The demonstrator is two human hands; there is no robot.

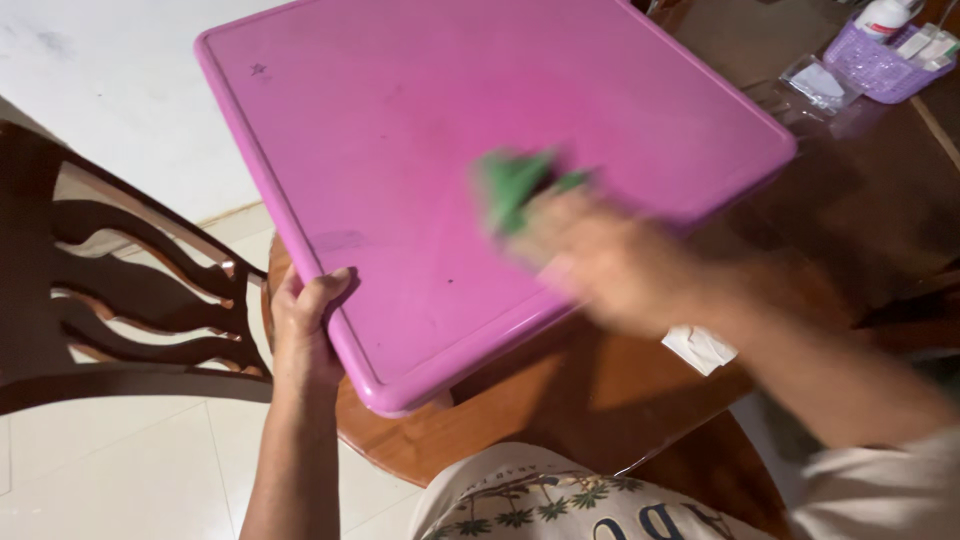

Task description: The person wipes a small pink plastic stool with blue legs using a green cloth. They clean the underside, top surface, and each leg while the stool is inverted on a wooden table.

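Head view: wooden table (600, 400) bears a big pink square board (450, 150), tilted, filling the centre. At 9 o'clock stands a dark chair (120, 290). Left hand (305, 325) at 7 o'clock grips the board's edge, fingers curled shut. Right hand (600, 265), blurred, presses a green cloth (515, 185) onto the board; a lilac basket (880, 65) sits at 2 o'clock

Right hand (600, 262) smeared by motion blur, fingers not separable; grip on the green cloth (515, 185) unclear. Cloth also blurred, edges and texture lost. Far corner of the pink board (400, 130) cut off at the top edge. Lavender basket (880, 65) cropped at the corner, contents too small to identify. Wooden chair (120, 300) cut off at left.
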